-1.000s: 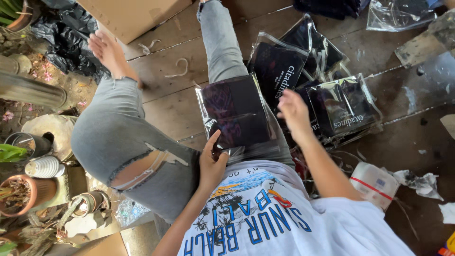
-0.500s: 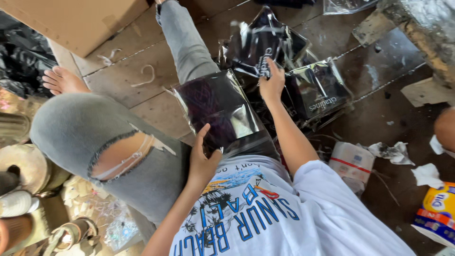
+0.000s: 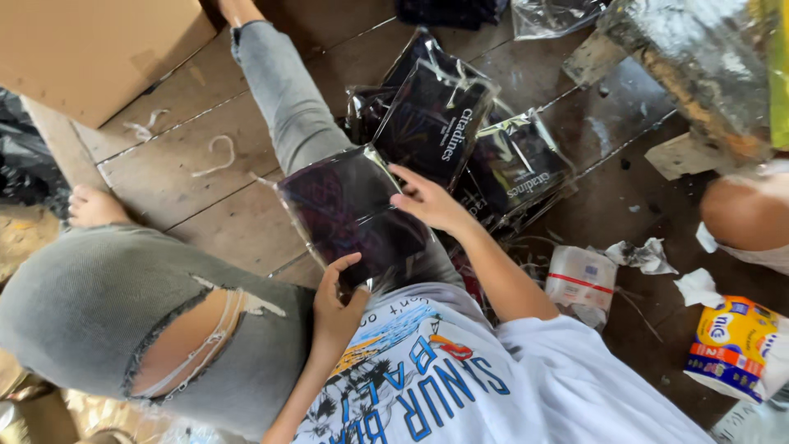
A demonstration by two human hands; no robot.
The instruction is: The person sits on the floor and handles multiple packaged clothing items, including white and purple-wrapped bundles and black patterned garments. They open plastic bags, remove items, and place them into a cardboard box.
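The person sits on a wooden floor (image 3: 189, 205) with a flat, dark folded garment sealed in a clear plastic bag (image 3: 349, 215) lying across the lap. The left hand (image 3: 337, 300) grips the bag's near edge, thumb on top and fingers curled underneath. The right hand (image 3: 429, 200) rests on the bag's right edge, fingers spread and only lightly bent, pressing rather than clasping.

Just beyond the right hand, on the floor, lies a loose pile of similar bagged dark garments (image 3: 485, 148), at least 3 overlapping, so several pieces look already packed while this 1 is in hand. Judging from the smooth, closed look of the bag, its packing seems nearly finished; whether the opening is sealed cannot be told.

To the far left stands a cardboard box (image 3: 99, 49). To the right lie a small wrapped white packet (image 3: 582, 278), crumpled paper scraps (image 3: 645, 256) and a yellow and blue package (image 3: 731, 345).
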